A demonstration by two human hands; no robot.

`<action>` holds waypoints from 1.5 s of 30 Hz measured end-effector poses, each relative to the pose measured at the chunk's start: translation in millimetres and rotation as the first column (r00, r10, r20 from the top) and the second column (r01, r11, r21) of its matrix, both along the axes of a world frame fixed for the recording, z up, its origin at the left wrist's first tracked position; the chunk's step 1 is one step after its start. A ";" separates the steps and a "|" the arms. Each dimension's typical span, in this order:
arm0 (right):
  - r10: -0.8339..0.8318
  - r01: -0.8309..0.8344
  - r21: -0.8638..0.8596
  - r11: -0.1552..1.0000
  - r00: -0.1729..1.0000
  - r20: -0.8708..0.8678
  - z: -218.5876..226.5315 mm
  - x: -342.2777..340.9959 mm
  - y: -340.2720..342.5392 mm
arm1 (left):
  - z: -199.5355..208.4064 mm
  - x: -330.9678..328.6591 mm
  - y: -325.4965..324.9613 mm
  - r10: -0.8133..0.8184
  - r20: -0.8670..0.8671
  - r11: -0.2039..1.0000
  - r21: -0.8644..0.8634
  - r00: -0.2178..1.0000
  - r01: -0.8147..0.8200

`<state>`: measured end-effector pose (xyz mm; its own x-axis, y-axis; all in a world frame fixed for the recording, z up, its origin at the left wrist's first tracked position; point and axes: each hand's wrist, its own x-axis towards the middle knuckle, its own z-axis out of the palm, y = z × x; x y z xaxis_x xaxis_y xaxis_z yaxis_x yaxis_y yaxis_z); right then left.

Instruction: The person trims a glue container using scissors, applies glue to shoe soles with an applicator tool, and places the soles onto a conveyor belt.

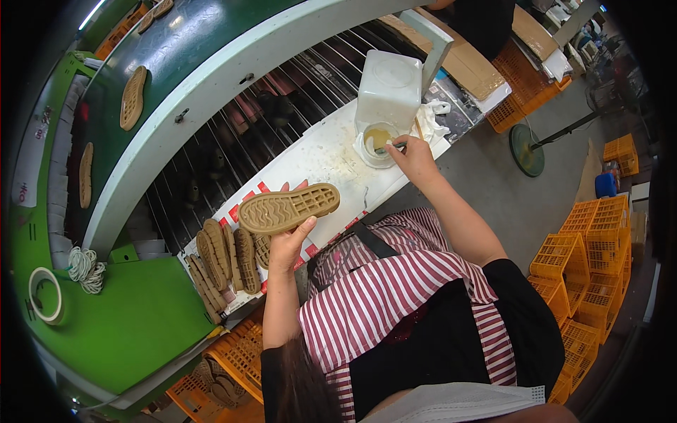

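My left hand point(288, 247) is closed around a tan shoe sole point(289, 209), its grooved, gridded side facing up. The sole is raised above the white bench point(321, 163). At the bench's far end, my right hand point(416, 162) pinches a small green-handled brush point(399, 146) over a round tub point(381, 138) of yellowish liquid. The brush's end is at the tub's mouth, mostly hidden by my fingers. Just behind the tub stands a cloudy white plastic jug point(390, 81). Several more soles point(224, 255) lean in a row left of my left hand.
Beyond the bench is a rack of metal rods point(218, 148) and a curved grey frame. Loose soles point(132, 97) lie on a green conveyor belt point(180, 32). A tape roll point(45, 296) is on the green surface at left. Orange crates point(592, 261) are stacked right; a fan stands behind.
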<state>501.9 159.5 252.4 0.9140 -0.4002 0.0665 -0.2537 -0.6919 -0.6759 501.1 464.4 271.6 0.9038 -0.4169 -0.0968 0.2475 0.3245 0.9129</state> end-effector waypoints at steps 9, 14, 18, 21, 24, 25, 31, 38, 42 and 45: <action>-0.026 0.018 0.201 0.979 0.999 0.034 16.8 -20.7 -4.2 | -17.1 13.6 -8.9 -0.139 0.569 0.799 0.549 0.811 -0.248; -0.060 -0.088 0.504 0.859 0.961 0.270 45.9 -33.6 8.4 | -4.9 10.7 -31.0 0.130 0.432 0.946 0.215 0.892 -0.242; -0.003 -0.329 0.486 0.810 0.826 0.564 86.2 -39.5 47.3 | 1.9 12.7 -44.2 0.159 0.550 0.919 0.221 0.820 -0.326; 0.176 -0.436 0.246 0.865 0.725 0.666 99.5 -39.6 60.8 | 15.7 11.5 -45.2 -0.009 0.743 0.805 0.402 0.669 -0.436; 0.215 -0.430 0.196 0.881 0.735 0.643 99.5 -38.1 65.9 | 19.3 10.6 -45.1 -0.068 0.787 0.786 0.421 0.613 -0.453; 0.213 -0.427 0.195 0.883 0.735 0.644 98.9 -38.0 67.9 | 19.1 9.9 -44.8 -0.083 0.797 0.783 0.424 0.598 -0.456; 0.239 -0.430 0.160 0.888 0.731 0.639 94.6 -34.7 83.1 | 33.1 3.8 -50.6 -0.203 0.867 0.672 0.462 0.455 -0.580; 0.408 -0.531 0.021 0.847 0.675 0.615 100.2 -40.4 104.2 | 3.9 5.4 -55.5 0.088 0.701 0.886 0.270 0.708 -0.378; 0.461 -0.594 0.009 0.804 0.635 0.620 104.1 -39.8 116.1 | -7.5 4.2 -64.7 0.263 0.616 0.936 0.023 0.743 -0.351; 0.512 -0.637 -0.030 0.770 0.589 0.625 103.6 -39.1 121.8 | -13.4 3.3 -71.3 0.327 0.478 0.938 -0.059 0.816 -0.341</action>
